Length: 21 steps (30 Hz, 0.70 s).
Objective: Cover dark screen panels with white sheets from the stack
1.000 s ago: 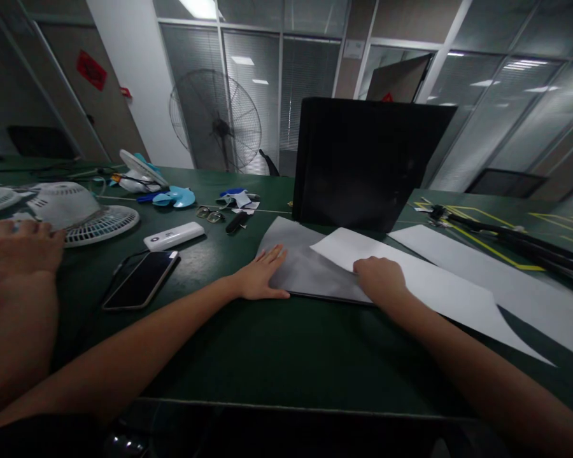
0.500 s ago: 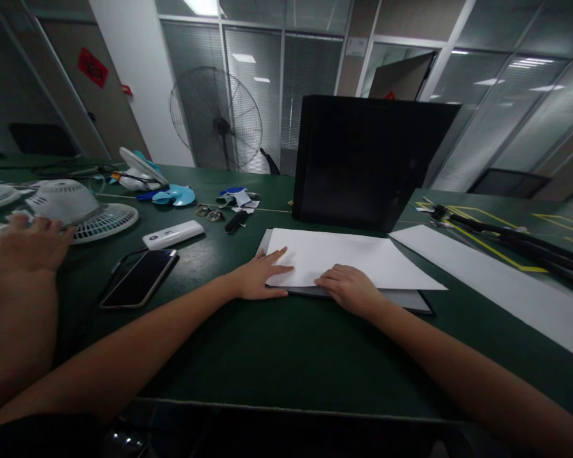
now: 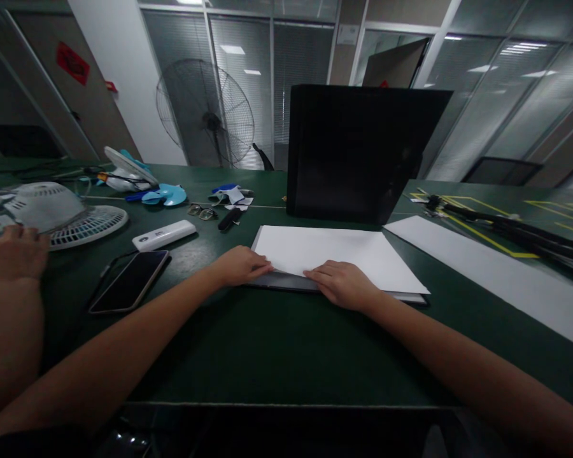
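Note:
A white sheet of paper [image 3: 325, 248] lies over a flat grey board with a dark edge [image 3: 293, 283], which shows along the near side. At the sheet's near left corner, my left hand [image 3: 241, 266] pinches the paper between thumb and fingers. My right hand [image 3: 346, 284] is on the near edge of the same sheet, its fingers pressed together and the thumb low at the edge. Between the two hands the paper's edge sits slightly back, baring the grey surface.
Behind the sheet stands a large black box-like object [image 3: 358, 156]. A long white strip [image 3: 496, 273] lies right, near black rods [image 3: 501, 226]. Left are a phone [image 3: 131, 282], a white power bank [image 3: 165, 235], glasses [image 3: 202, 212] and fan parts [image 3: 90, 226], with another person's hand [image 3: 12, 254].
My left hand has gone from spread fingers on the paper to a pinch at its corner. The sheet has shifted over the board. The other person's hand has moved left in view.

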Each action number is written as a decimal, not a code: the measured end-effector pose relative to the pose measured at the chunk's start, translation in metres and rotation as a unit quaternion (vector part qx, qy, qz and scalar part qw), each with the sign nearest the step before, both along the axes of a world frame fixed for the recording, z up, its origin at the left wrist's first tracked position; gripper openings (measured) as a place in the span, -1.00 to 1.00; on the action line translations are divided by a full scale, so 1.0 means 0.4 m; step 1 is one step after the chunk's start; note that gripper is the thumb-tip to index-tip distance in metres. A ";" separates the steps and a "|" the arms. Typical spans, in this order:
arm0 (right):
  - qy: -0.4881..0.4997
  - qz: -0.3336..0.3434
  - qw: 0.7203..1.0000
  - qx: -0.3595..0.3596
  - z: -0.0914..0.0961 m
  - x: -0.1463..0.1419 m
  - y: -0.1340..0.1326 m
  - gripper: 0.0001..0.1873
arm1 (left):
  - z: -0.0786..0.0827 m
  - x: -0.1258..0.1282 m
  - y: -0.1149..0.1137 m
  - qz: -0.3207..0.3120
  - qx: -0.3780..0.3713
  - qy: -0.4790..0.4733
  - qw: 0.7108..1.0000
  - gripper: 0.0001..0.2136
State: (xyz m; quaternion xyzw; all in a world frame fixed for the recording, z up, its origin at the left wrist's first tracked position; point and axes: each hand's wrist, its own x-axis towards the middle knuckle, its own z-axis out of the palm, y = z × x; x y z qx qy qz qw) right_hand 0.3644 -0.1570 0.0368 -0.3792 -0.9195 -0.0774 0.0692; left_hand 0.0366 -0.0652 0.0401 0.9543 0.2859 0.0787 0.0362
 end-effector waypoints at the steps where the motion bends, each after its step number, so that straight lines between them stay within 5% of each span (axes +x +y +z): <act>1: 0.002 -0.009 1.000 -0.003 0.002 0.002 0.002 -0.50 | 0.009 -0.002 -0.003 -0.001 0.004 0.010 1.000 -0.54; 9: -0.022 -0.052 0.998 -0.024 0.009 0.009 0.006 -0.57 | 0.070 -0.018 -0.028 -0.006 -0.021 0.049 0.999 -0.44; 14: -0.025 -0.047 0.998 -0.031 0.018 0.002 0.001 -0.53 | 0.037 -0.011 -0.026 -0.024 -0.015 0.044 0.999 -0.51; 21: -0.011 -0.048 0.997 -0.055 0.017 0.005 0.001 -0.35 | -0.016 0.004 -0.018 -0.039 -0.063 0.078 0.994 -0.19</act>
